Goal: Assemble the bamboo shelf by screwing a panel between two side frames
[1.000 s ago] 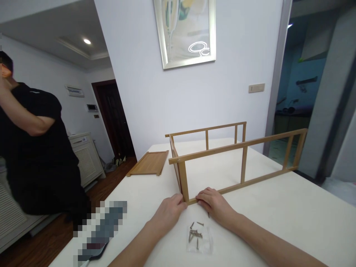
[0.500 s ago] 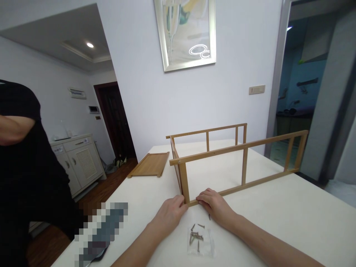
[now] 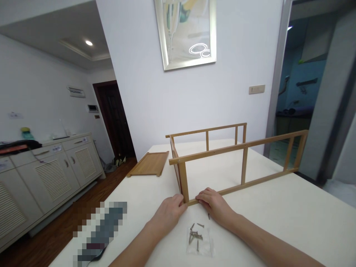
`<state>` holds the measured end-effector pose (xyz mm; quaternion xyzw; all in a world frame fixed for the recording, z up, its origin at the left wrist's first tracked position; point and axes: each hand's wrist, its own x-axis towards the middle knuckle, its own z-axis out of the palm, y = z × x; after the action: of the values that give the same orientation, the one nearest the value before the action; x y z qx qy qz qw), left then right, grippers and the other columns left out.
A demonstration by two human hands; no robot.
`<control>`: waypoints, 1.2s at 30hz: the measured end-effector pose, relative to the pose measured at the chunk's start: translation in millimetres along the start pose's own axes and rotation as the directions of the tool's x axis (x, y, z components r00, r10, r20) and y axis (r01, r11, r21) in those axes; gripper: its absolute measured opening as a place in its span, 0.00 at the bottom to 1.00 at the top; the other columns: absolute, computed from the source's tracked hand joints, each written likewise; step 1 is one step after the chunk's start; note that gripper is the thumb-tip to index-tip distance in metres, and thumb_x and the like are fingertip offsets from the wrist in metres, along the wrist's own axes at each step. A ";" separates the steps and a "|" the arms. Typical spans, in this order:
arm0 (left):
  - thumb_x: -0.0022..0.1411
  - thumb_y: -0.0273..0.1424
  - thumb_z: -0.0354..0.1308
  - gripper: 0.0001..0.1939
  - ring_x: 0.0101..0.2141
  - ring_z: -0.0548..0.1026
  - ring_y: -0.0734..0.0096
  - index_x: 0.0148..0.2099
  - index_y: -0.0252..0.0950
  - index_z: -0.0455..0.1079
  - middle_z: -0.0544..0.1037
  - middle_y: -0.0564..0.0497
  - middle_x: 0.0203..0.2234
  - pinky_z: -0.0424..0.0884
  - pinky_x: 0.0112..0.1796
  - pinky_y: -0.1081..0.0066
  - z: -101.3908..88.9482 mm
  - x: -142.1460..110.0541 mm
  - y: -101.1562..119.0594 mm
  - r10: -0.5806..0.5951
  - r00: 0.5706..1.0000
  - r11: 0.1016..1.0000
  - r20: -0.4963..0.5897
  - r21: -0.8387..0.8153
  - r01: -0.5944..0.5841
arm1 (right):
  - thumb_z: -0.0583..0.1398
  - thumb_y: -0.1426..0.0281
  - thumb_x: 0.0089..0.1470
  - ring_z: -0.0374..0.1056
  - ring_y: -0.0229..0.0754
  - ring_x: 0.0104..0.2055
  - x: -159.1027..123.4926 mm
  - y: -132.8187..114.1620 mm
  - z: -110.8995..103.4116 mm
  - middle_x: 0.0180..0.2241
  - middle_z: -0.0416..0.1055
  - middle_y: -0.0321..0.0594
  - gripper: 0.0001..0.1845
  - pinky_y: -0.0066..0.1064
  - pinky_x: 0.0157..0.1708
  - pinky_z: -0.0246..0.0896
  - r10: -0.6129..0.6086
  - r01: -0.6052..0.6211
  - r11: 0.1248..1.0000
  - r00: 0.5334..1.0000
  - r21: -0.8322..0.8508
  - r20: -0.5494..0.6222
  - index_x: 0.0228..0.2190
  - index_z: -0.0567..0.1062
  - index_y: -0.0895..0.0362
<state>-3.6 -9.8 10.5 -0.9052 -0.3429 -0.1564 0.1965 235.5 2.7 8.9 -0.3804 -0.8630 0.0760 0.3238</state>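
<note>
A light wooden frame [image 3: 243, 167] with slatted sides stands on the white table [image 3: 258, 218]. At its near lower corner, my left hand [image 3: 172, 208] is closed on the wood, fingers curled in and partly hidden. My right hand [image 3: 213, 203] grips the bottom rail just to the right, fingers bent over it. Between my forearms lies a clear plastic bag [image 3: 204, 247] with several screws [image 3: 196, 235] on or in it; I cannot tell which. One loose screw [image 3: 209, 216] rests beside my right hand.
A slatted wooden panel [image 3: 148, 164] lies flat at the table's far left. Near the left edge is a pixelated dark object [image 3: 104, 230]. White cabinets [image 3: 55, 174] line the left wall, and a framed picture [image 3: 189, 67] hangs ahead.
The person in black who stood at the left is out of view, uncovering the cabinets. Both my hands and the wooden frame hold their places.
</note>
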 end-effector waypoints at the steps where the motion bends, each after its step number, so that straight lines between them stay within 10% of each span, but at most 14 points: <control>1: 0.67 0.26 0.51 0.06 0.34 0.67 0.69 0.39 0.38 0.69 0.68 0.51 0.33 0.61 0.30 0.72 -0.4 0.5 0.8 -0.001 1.000 1.000 0.011 0.012 0.000 | 0.52 0.73 0.62 0.66 0.44 0.40 -0.1 0.0 0.1 0.37 0.77 0.41 0.14 0.35 0.41 0.62 0.001 -0.001 1.000 1.000 0.002 -0.002 0.40 0.78 0.54; 23: 0.66 0.26 0.51 0.07 0.32 0.66 0.69 0.42 0.40 0.70 0.68 0.51 0.32 0.61 0.29 0.73 3.1 2.5 1.7 -0.049 0.998 0.999 0.046 0.009 0.048 | 0.52 0.75 0.61 0.66 0.44 0.41 -1.5 4.2 2.2 0.38 0.77 0.42 0.15 0.36 0.41 0.62 -0.008 0.008 1.000 1.000 -0.018 0.000 0.40 0.78 0.54; 30: 0.66 0.22 0.45 0.16 0.32 0.69 0.71 0.51 0.40 0.67 0.68 0.50 0.34 0.66 0.33 0.73 1.3 -4.4 1.3 -0.126 0.990 0.964 -0.066 -0.242 0.107 | 0.53 0.78 0.59 0.66 0.44 0.41 -3.3 3.0 1.6 0.38 0.77 0.41 0.15 0.36 0.41 0.61 -0.008 0.007 0.999 1.000 -0.037 -0.014 0.41 0.77 0.55; 36: 0.67 0.25 0.47 0.10 0.30 0.68 0.72 0.40 0.38 0.70 0.68 0.51 0.31 0.64 0.30 0.74 7.5 -2.7 -0.4 -0.077 0.995 0.991 -0.058 -0.113 0.070 | 0.53 0.75 0.61 0.67 0.43 0.41 -4.5 1.3 0.3 0.38 0.76 0.42 0.13 0.36 0.42 0.60 0.013 -0.015 0.998 0.999 -0.061 -0.032 0.41 0.76 0.55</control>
<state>-4.7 -7.6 2.9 -0.8961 -0.3606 -0.2103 0.1506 238.4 0.5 5.9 -0.3975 -0.8569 0.0457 0.3251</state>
